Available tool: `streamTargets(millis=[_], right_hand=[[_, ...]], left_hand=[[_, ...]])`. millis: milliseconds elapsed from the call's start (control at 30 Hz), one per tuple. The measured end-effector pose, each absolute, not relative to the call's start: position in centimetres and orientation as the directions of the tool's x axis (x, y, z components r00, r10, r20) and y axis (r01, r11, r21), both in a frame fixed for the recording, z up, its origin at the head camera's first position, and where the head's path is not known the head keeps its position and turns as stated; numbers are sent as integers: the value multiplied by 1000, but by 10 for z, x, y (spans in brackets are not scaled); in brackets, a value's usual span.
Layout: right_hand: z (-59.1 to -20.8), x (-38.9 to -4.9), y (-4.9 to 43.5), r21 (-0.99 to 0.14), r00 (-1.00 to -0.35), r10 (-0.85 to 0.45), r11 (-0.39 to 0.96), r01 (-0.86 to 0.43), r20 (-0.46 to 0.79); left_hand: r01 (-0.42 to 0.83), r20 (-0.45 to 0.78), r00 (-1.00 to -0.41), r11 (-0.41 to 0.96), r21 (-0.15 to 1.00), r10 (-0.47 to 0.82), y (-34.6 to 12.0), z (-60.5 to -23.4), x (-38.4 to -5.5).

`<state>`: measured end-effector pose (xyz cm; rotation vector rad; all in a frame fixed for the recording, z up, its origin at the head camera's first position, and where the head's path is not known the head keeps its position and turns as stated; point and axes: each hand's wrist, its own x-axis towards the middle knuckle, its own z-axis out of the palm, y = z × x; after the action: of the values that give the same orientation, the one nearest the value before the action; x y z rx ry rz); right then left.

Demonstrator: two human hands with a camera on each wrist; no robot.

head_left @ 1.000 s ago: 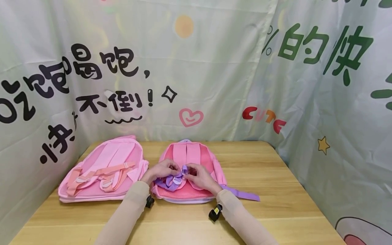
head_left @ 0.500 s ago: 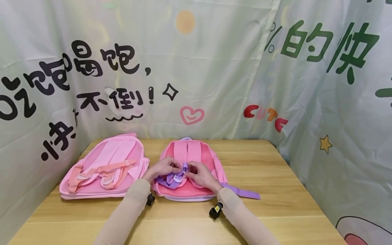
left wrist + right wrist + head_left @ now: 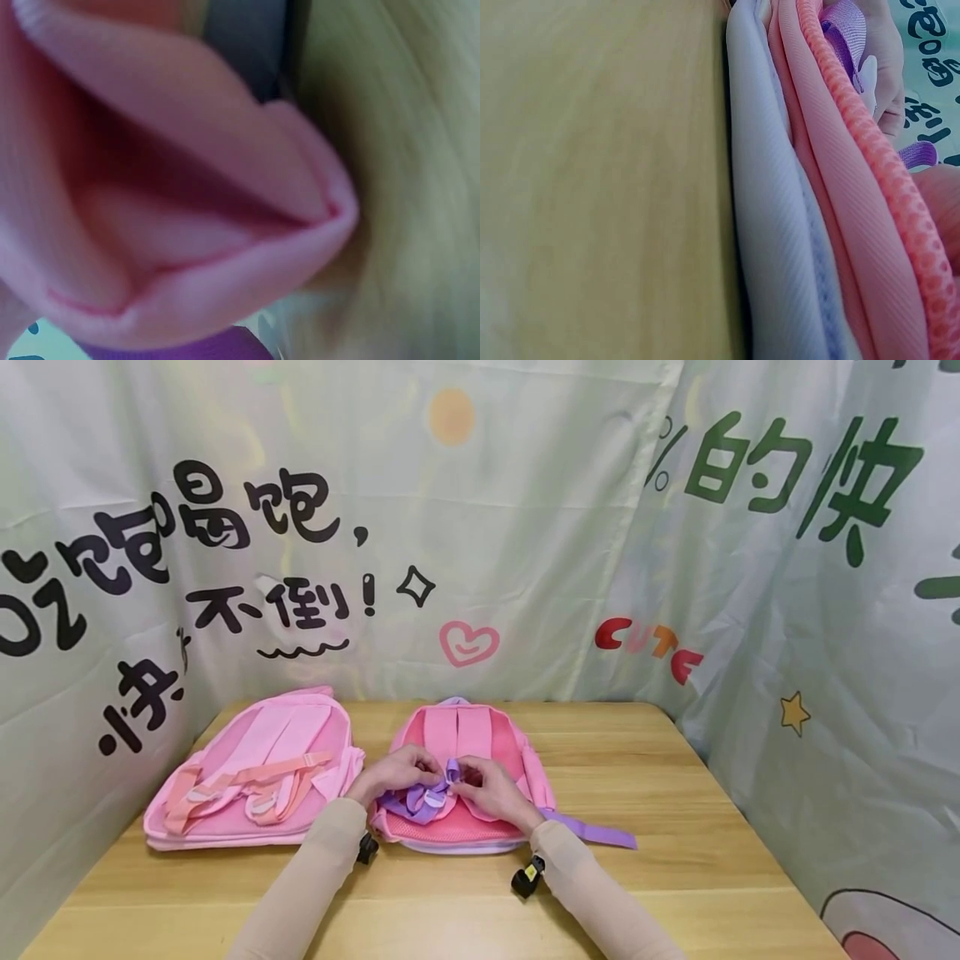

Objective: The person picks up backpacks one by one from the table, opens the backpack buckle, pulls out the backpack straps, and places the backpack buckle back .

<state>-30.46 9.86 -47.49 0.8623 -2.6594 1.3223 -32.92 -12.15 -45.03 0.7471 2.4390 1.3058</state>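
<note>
A pink backpack (image 3: 438, 727) with lilac edging lies on the table, its shoulder straps facing up. Over its middle, both hands work at a purple webbing strap (image 3: 453, 770). My left hand (image 3: 405, 770) pinches the webbing from the left side. From the right, my right hand (image 3: 489, 785) pinches it beside the small upright loop. A white buckle (image 3: 433, 798) sits on the purple webbing (image 3: 405, 806) below the left fingers. Pink padded fabric (image 3: 202, 285) fills most of the left wrist view. In the right wrist view, a white plastic piece (image 3: 868, 81) shows near the purple webbing (image 3: 846, 37).
To the left lies a lighter pink backpack (image 3: 255, 743) with crossed orange straps (image 3: 270, 770). A loose purple strap end (image 3: 603, 836) extends right across the wooden table (image 3: 645, 910). Printed fabric curtains (image 3: 525, 552) stand behind the table and at both sides.
</note>
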Motion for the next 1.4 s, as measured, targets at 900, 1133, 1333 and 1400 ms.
streamTargets(millis=[900,1133,1333,1400], right_hand=[[-477,-306,98,-713,-848,-457,498,-494,268],[-472,-309,97,-714,-837,-471,481,-509,279],[-475,-308,98,-713,-843,-467,492,-499,268],[-476,-308,99,-713,-841,-468,490,-502,271]], left_hand=[[254,-37,-850,471,845,526,-121,-452,-331],[253,-30,-854,466,848,519,-122,-444,-332],[283,-25,-848,492,823,529,-122,-447,-332],[273,-34,-851,495,825,525,-120,-447,-331]])
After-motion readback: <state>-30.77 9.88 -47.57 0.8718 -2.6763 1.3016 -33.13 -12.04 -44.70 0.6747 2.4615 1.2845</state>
